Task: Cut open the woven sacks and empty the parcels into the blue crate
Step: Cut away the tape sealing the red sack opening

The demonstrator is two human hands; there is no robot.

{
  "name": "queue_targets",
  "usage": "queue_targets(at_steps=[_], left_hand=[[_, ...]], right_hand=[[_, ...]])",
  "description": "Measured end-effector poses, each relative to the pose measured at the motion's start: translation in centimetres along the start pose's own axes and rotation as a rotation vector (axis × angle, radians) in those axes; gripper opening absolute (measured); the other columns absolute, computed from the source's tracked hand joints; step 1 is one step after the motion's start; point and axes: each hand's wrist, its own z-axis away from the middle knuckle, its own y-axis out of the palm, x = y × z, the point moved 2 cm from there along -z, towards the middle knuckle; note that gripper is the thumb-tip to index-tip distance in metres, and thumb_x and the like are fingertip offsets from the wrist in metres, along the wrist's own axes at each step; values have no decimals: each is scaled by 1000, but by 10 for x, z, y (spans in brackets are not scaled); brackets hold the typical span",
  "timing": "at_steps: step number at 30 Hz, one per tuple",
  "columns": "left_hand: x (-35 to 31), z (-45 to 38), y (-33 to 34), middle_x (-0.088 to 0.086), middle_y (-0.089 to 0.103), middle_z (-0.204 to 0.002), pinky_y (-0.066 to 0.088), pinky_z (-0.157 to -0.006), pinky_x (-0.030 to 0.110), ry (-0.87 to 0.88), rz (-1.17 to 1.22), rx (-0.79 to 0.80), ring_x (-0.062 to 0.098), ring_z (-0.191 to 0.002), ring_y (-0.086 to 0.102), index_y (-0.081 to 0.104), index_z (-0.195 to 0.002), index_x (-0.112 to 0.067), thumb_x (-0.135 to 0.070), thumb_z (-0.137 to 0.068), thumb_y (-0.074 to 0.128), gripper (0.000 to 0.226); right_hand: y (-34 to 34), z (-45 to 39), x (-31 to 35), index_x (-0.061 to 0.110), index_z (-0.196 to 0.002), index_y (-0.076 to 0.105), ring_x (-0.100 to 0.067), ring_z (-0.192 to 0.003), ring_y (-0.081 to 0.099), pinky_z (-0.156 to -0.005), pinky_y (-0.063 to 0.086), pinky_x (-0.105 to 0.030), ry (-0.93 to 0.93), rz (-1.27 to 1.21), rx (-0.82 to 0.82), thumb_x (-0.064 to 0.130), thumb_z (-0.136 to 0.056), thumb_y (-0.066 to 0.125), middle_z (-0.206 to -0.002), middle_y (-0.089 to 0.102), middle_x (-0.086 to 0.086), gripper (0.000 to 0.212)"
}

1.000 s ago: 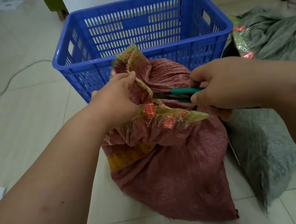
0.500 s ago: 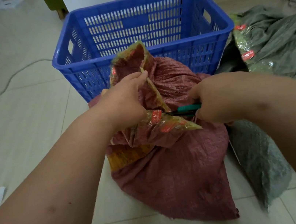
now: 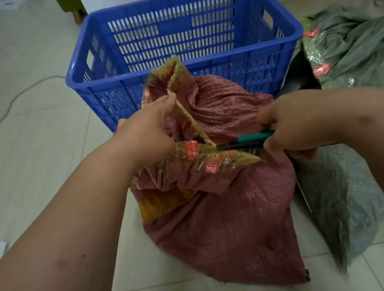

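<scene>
The blue crate (image 3: 183, 44) stands on the tiled floor (image 3: 37, 148), its slotted walls upright and its open top facing up; what lies inside it cannot be made out.

The red woven sack (image 3: 224, 217) sits on the floor directly in front of the crate, its upper part leaning against the crate's near wall. Its mouth is sealed with yellowish transparent tape (image 3: 215, 159) carrying small red labels (the printing on them is too small and blurred to read). The mouth is partly split, with one taped flap standing up and another lying forward.

A grey-green woven sack (image 3: 343, 200) lies just beside the red sack on its right side. Further grey-green sacks (image 3: 358, 45) are heaped to the right of the crate; these too bear red labels, equally illegible.

The left hand (image 3: 147, 137) pinches the raised taped edge of the red sack between thumb and fingers. The right hand (image 3: 292, 123) is closed round the green-handled cutter (image 3: 247, 140), whose dark tip meets the tape at the split.

A pale cable (image 3: 6, 110) runs across the floor at left.
</scene>
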Motion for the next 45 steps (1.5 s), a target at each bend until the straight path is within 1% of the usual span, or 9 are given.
queue_targets(at_steps=[6, 11, 16, 20, 24, 31, 36, 40, 45], left_hand=[[0, 2, -6, -19, 21, -159, 26, -115, 57, -17, 80, -17, 16, -142, 35, 17, -154, -38, -2, -78, 62, 96], [-4, 6, -10, -11, 44, -149, 53, -90, 39, -46, 216, -8, 10, -71, 60, 24, -152, -42, 1, -81, 60, 91], [7, -1, -6, -24, 25, -157, 28, -114, 56, -20, 99, -9, 17, -135, 43, 19, -154, -40, 0, -78, 59, 94], [11, -1, 1, -24, 20, -158, 21, -117, 55, -38, 58, 13, 15, -144, 31, 18, -154, -38, -4, -81, 62, 92], [2, -6, 4, -30, 29, -152, 19, -119, 55, 36, 93, 31, 11, -142, 34, 20, -152, -43, -10, -81, 68, 92], [-15, -3, 6, -45, 23, -137, 18, -119, 53, 203, 105, -6, 2, -142, 29, 23, -148, -52, -13, -81, 69, 90], [-19, -2, 8, -27, 48, -142, 31, -112, 53, 234, 216, -133, 5, -114, 55, 41, -141, -49, -9, -80, 67, 78], [-26, 0, 9, -4, 66, -80, 41, -103, 52, 236, 241, -197, 9, -68, 58, 47, -126, -42, -9, -80, 65, 59], [-25, -4, 9, -7, 47, -114, 51, -87, 54, 296, 332, -278, 19, -83, 59, 44, -105, -37, -15, -76, 66, 43]], right_hand=[[-15, 6, -24, 24, -88, 67, -22, -54, 67, -62, 54, -35, -59, -279, 21, 23, -87, 67, -62, 70, -6, 1], [-9, -4, -36, 10, -66, 69, -21, -52, 55, -56, 42, -32, -127, -686, 14, 24, -60, 75, -59, 61, -9, 17], [0, -1, -50, -1, -69, 71, -18, -41, 50, -39, 41, -21, -184, -830, 309, 27, -41, 81, -55, 55, -15, 41], [-6, -9, -63, -10, -84, 67, -18, -42, 51, -38, 43, -21, -77, -1031, 98, 35, -39, 91, -58, 58, -14, 68], [4, -26, -33, 7, -87, 66, -15, -47, 56, -48, 48, -25, -9, -1104, -170, 11, -77, 75, -69, 65, -11, 15], [49, -49, 3, 15, -73, 56, -17, -49, 48, -47, 40, -29, -40, -1072, -54, 14, -79, 77, -60, 58, -2, 22], [51, -49, 13, 14, -73, 59, -16, -52, 47, -49, 38, -27, -28, -1247, -53, 22, -79, 79, -62, 69, 0, 22], [50, -47, 19, 12, -83, 66, -15, -54, 48, -51, 39, -26, -34, -1296, -61, 26, -78, 79, -70, 72, -6, 20], [51, -49, 17, 11, -74, 59, -12, -44, 48, -51, 40, -27, -34, -1361, -119, 6, -80, 74, -71, 69, -9, 17]])
